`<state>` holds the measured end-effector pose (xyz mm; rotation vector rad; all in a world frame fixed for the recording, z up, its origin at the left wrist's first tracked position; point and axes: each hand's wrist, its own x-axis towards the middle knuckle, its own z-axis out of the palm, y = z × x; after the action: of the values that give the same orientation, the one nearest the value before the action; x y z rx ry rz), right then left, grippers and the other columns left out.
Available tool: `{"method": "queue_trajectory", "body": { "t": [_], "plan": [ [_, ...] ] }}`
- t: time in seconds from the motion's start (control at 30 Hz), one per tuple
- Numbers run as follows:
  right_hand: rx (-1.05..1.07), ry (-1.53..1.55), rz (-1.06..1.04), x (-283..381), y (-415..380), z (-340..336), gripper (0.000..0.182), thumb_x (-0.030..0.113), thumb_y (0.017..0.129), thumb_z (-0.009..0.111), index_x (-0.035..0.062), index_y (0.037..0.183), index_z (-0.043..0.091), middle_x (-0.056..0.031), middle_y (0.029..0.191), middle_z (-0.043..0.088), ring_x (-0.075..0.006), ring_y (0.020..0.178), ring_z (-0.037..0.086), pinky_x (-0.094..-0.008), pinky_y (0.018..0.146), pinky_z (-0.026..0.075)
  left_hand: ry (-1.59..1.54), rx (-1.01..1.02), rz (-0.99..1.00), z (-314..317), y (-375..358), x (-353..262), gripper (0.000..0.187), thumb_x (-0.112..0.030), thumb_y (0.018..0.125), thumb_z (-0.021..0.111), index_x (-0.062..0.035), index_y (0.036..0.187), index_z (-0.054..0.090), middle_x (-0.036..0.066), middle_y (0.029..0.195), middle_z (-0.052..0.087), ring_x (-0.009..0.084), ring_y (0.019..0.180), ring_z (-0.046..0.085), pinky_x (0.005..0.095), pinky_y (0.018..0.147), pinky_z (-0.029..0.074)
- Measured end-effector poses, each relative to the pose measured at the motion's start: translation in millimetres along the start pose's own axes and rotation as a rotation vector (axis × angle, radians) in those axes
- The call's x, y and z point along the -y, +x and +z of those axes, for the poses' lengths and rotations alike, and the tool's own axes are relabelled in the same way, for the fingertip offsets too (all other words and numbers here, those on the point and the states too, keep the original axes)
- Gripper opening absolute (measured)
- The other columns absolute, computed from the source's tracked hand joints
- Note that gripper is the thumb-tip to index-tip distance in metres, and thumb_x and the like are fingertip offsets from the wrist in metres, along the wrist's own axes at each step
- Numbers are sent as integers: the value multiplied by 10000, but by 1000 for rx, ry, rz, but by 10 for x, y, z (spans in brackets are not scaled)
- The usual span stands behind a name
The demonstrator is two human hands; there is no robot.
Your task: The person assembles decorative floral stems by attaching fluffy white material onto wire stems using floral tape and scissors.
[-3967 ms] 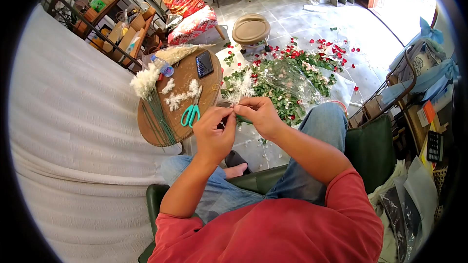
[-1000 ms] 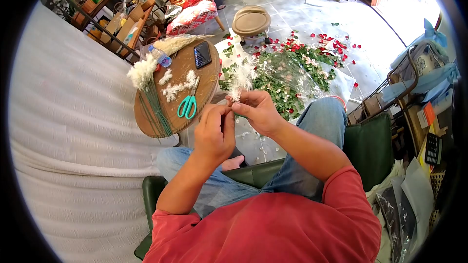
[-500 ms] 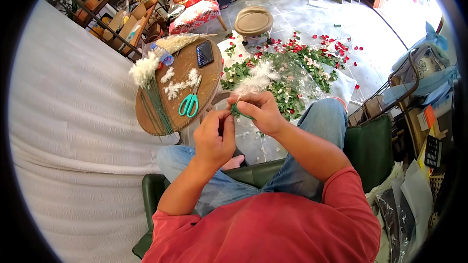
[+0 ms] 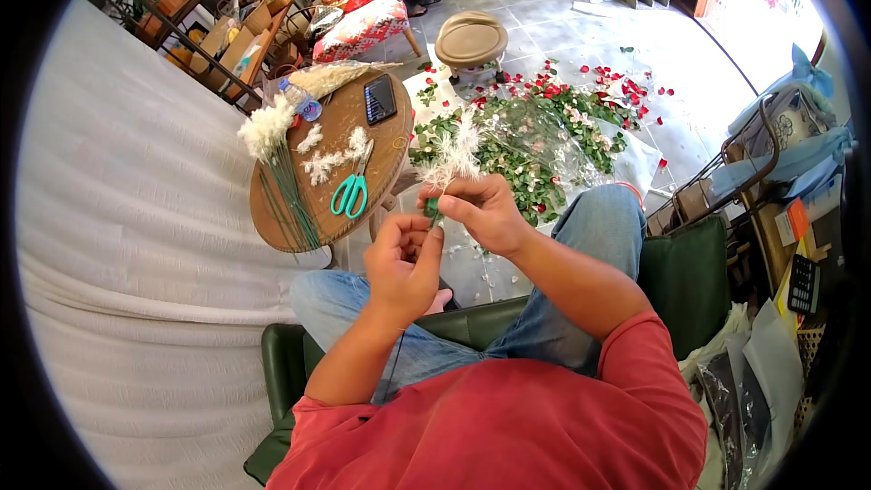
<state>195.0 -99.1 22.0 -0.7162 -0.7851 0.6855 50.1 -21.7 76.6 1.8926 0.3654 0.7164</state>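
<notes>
Between my two hands I hold a white feathery flower (image 4: 452,152), its plume spreading above my fingers. My left hand (image 4: 405,265) is closed, thumb and fingers pinching the flower's thin dark stem (image 4: 396,365), which runs down past my wrist. My right hand (image 4: 484,214) pinches just under the plume, where a bit of green tape (image 4: 433,209) shows between the fingertips. Fingers partly hide the join of tape and stem. To the left, teal-handled scissors (image 4: 348,196) lie on the round wooden table (image 4: 288,229) beside white fluffy pieces (image 4: 334,163).
A bunch of white flowers (image 4: 269,132) on green stems, a phone (image 4: 380,100) and a water bottle (image 4: 305,105) are on the table. Leaves and red petals (image 4: 544,145) cover the floor ahead, near a stool (image 4: 471,40). A calculator (image 4: 805,284) is at the right.
The plume has swung more upright. My right fingers have shifted on the green tape, and my left hand has turned slightly, with the stem now showing below it.
</notes>
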Motion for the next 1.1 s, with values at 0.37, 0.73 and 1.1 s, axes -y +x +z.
{"method": "queue_trajectory", "body": {
  "t": [0.37,0.73,1.1],
  "plan": [
    [92,29,-52,8,-31,50,310,51,918,646,-59,1206,672,-139,1202,695,-194,1122,647,-353,994,500,-85,-59,-25,9,-78,-12,69,-58,985,602,-13,1014,559,1,687,588,38,551,492,197,487,375],
    [99,48,47,-74,-30,31,274,56,980,592,-56,1217,671,-165,1250,667,-222,1187,611,-383,1051,460,-500,101,-327,13,-41,-94,59,-89,1008,563,-32,1023,557,8,647,545,62,496,462,214,441,361],
    [144,153,11,-144,-16,148,284,155,1010,604,-15,1227,670,-49,1176,684,-133,1064,620,-305,943,493,-192,26,-7,19,-133,157,82,-64,998,587,6,1037,608,-14,716,553,51,559,466,212,496,379]
  ]
}}
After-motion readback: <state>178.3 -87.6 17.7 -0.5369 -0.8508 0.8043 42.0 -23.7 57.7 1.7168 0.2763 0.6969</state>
